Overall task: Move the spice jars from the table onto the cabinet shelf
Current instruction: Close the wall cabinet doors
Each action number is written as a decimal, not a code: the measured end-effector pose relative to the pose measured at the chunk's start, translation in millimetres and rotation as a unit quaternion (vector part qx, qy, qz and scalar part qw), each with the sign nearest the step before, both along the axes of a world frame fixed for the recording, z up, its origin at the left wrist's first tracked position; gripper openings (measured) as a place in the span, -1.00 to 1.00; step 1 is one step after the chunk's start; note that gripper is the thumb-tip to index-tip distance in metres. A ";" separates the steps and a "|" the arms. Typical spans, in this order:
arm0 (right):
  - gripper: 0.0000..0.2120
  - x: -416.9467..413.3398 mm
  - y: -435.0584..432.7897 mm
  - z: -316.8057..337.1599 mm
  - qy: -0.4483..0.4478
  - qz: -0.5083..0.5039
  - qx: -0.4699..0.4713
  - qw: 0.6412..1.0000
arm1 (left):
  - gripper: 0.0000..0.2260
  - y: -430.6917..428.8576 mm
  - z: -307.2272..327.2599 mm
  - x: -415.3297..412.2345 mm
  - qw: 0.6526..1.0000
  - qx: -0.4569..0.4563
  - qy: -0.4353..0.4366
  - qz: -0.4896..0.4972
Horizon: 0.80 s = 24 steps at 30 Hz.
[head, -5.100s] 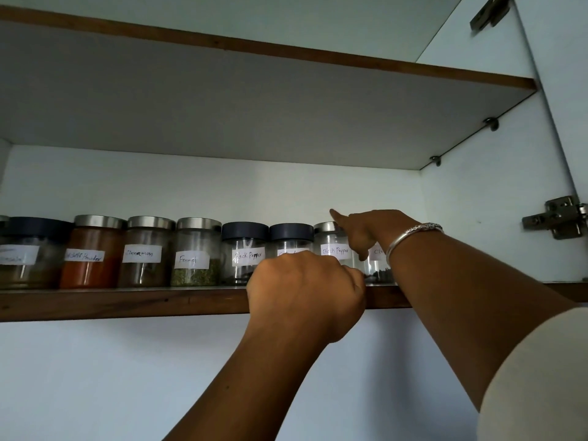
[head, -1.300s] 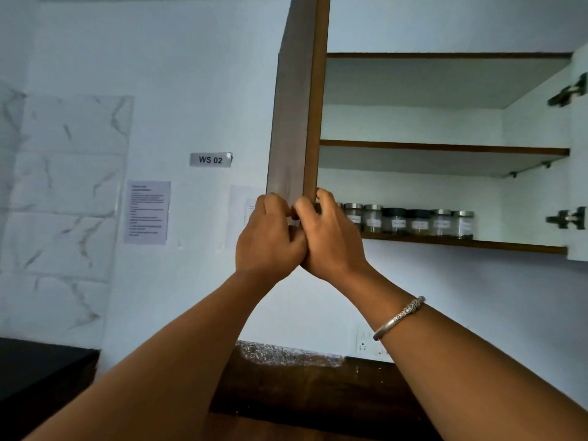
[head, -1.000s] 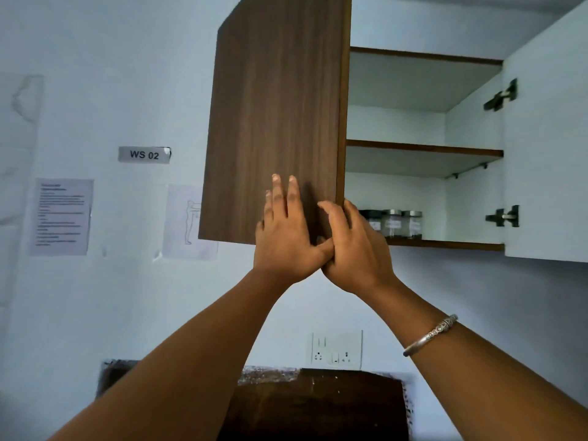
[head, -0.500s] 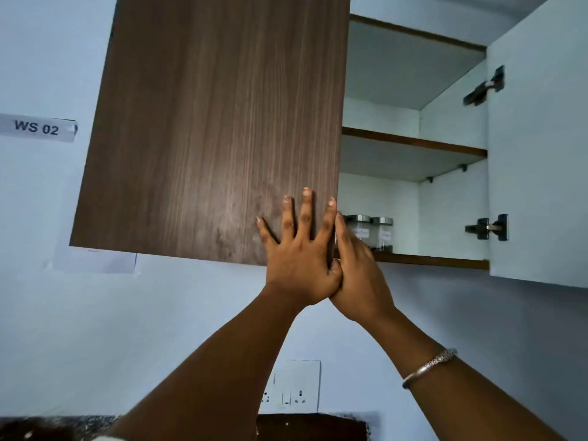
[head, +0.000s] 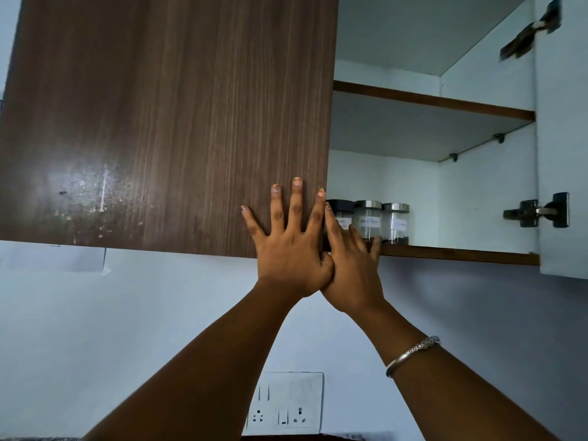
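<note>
Brown door (head: 165, 122) fills the upper left and covers part of the cabinet opening. Lower shelf (head: 458, 254) shows to its right (white inside, wood front edge). Left hand (head: 289, 246) lies flat on the door near its lower right corner, fingers straight and spread. Right hand (head: 353, 268) touches it, fingers straight at the door's free edge, holding nothing. Three labelled jars (head: 367, 221) stand in a row at the shelf's front edge, just right of the door. The leftmost is partly behind the right fingers. Bracelet (head: 413, 354) on right wrist.

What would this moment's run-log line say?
left hand: flat on brown door | right hand: at door edge | spice jars: three visible on shelf | right door: open
</note>
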State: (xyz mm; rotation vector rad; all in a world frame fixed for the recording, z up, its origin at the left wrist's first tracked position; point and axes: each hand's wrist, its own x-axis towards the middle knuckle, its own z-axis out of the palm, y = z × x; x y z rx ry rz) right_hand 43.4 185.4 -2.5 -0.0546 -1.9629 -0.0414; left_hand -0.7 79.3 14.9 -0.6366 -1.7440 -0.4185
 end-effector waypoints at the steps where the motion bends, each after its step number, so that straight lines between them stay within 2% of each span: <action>1: -0.20 -4.6 2.6 -0.9 -0.002 -0.011 -0.005 1.000 | -0.29 2.4 0.0 -3.8 1.000 0.001 0.000 0.003; 6: -0.34 -24.6 8.2 -4.7 0.029 -0.058 -0.019 0.998 | -0.30 12.3 -0.3 -21.7 1.000 -0.003 0.004 0.019; 10: -0.33 -31.1 12.1 -7.0 0.042 -0.065 -0.016 0.997 | -0.29 14.9 0.0 -26.5 0.999 -0.002 0.013 0.031; 17: -0.16 -20.5 6.8 -3.7 -0.044 -0.079 -0.033 0.995 | -0.32 4.2 2.9 -16.5 0.998 -0.055 -0.024 0.034; 20: -0.14 -10.4 -4.7 -0.3 -0.104 -0.075 -0.069 0.989 | -0.31 -8.5 6.8 -6.3 0.989 -0.124 -0.061 0.055; 24: -0.05 10.6 -23.6 -2.7 -0.187 -0.100 -0.090 0.973 | -0.19 -35.5 -0.5 9.0 0.961 -0.237 -0.129 0.065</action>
